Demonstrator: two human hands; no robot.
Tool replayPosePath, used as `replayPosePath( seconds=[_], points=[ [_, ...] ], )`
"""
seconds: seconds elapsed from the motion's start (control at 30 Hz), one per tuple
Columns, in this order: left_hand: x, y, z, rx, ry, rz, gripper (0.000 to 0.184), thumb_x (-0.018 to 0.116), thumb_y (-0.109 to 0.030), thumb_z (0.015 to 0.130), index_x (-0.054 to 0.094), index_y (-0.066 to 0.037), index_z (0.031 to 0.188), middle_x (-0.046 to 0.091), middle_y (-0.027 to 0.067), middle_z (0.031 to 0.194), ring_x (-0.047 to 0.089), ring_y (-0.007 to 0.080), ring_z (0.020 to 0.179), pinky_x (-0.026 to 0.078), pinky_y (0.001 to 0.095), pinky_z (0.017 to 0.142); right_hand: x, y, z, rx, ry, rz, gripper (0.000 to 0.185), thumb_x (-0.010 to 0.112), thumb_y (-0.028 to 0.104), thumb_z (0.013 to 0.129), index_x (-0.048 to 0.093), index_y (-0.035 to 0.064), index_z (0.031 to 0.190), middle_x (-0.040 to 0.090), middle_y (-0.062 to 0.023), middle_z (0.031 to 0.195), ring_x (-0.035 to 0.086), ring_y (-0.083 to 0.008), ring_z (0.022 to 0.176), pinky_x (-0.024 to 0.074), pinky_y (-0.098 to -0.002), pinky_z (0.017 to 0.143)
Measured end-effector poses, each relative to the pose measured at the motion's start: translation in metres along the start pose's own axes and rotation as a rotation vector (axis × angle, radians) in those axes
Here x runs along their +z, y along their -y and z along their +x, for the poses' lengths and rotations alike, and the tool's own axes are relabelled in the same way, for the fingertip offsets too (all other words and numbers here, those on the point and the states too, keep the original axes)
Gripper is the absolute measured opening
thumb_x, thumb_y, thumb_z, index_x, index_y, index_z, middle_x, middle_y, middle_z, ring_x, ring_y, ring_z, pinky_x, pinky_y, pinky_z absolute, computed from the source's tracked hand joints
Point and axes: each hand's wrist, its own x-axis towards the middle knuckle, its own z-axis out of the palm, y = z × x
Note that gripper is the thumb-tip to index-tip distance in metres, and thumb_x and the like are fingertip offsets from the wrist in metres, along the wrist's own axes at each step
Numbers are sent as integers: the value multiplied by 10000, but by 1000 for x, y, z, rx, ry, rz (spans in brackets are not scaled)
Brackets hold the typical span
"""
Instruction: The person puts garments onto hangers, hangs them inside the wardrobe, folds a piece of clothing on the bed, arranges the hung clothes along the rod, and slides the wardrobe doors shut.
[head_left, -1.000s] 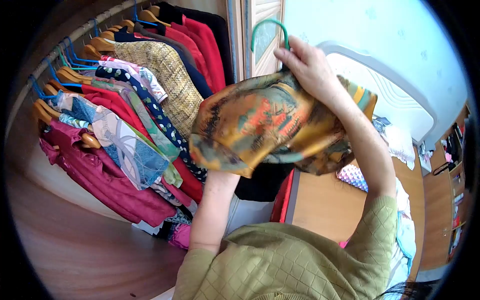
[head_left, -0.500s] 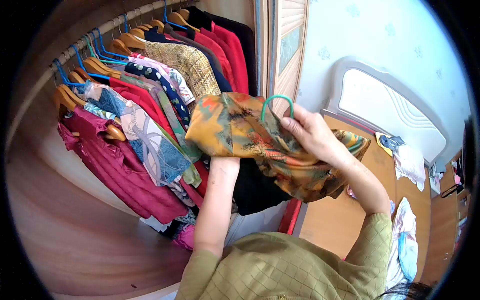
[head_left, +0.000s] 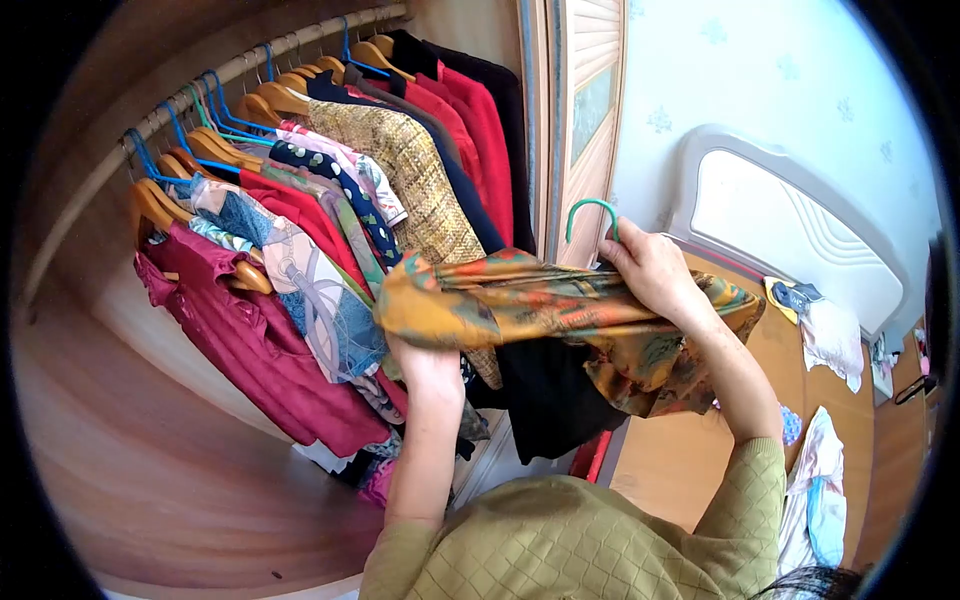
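Observation:
A silky patterned garment [head_left: 520, 300] in mustard, orange and green stretches between my hands in front of the wardrobe. Out of its upper edge rises the green hook of a clothes hanger [head_left: 592, 205]. My right hand [head_left: 655, 270] is closed around the base of that hook, with the cloth hanging below and behind the wrist. At the garment's left end, my left hand [head_left: 428, 365] is under the cloth, which covers its fingers. Something black [head_left: 550, 395], a piece of cloth, hangs just below the garment.
Clothes on wooden and blue hangers fill the wardrobe rail [head_left: 260, 65] at left, a maroon blouse [head_left: 245, 330] nearest. To the right is a bed with a white headboard [head_left: 790, 220] and a wooden surface [head_left: 660, 465]; clothes [head_left: 815, 490] lie along its side.
The garment's left part has dropped and flattened into a longer stretch. My right hand and the green hook have shifted right and slightly down; the left hand has moved a little left and down.

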Motion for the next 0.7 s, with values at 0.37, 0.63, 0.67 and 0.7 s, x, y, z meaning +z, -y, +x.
replayPosePath(
  seconds=[0.37, 0.63, 0.67, 0.7],
  points=[
    [-109, 37, -109, -729, 89, -342, 412, 437, -285, 902, 427, -58, 1247, 481, 100, 1239, 467, 251, 1129, 376, 422, 964, -3, -2, 3, -7, -279, 278, 283, 472, 277, 900, 436, 11, 809, 495, -210, 637, 490, -405, 636, 390, -412, 563],
    [-117, 60, -63, -852, 422, -306, 379, 465, -260, 905, 453, -49, 1220, 509, 80, 1196, 490, 195, 1092, 402, 360, 939, 21, 19, -10, -95, -112, 310, 153, 511, 158, 872, 489, 9, 897, 511, -188, 697, 496, -280, 620, 427, -338, 619],
    [-116, 55, -60, -794, 395, -199, 372, 469, -255, 906, 458, -48, 1215, 514, 78, 1190, 495, 189, 1086, 407, 353, 934, 27, 16, -11, -91, -62, 317, 140, 511, 145, 871, 498, 12, 913, 514, -179, 695, 496, -267, 622, 429, -327, 627],
    [-112, 42, -59, -702, 361, -57, 365, 473, -250, 906, 463, -48, 1209, 518, 76, 1184, 499, 183, 1080, 412, 345, 929, 32, 19, -15, -106, -20, 312, 136, 505, 141, 873, 502, 10, 913, 516, -167, 689, 499, -253, 623, 428, -320, 628]
  ],
)
